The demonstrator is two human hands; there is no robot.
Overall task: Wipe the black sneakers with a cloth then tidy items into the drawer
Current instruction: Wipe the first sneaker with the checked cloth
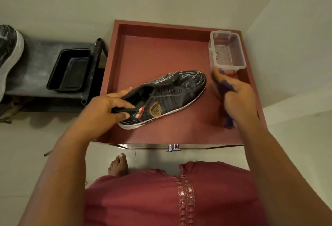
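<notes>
Your left hand (106,107) has its fingers wrapped over the heel collar of the black sneaker (161,100), thumb inside the opening, gripping it firmly so the toe points to the far right. Your right hand (240,98) is clenched around a blue-purple cloth (228,118), blurred, and sits just right of the toe, apart from the shoe for now. The sneaker hangs over the open red drawer (115,60); whether its sole touches the drawer floor you cannot tell from here.

You look to be in the wiping step: pale streaks still show on the toe and along the heel, so the shoe is not clean yet. The next move calls for bringing the cloth back onto the toe cap while the left hand holds the shoe steady against the push.

A clear plastic box (227,51) stands in the drawer's far right corner. To the left, outside the drawer, a black tray (70,70) rests on a dark rack (36,74), and another shoe (9,53) shows at the left edge.

The sneaker's side carries a gold shield badge (155,109) beside red and white stripes; any lettering on it is too small to read.
</notes>
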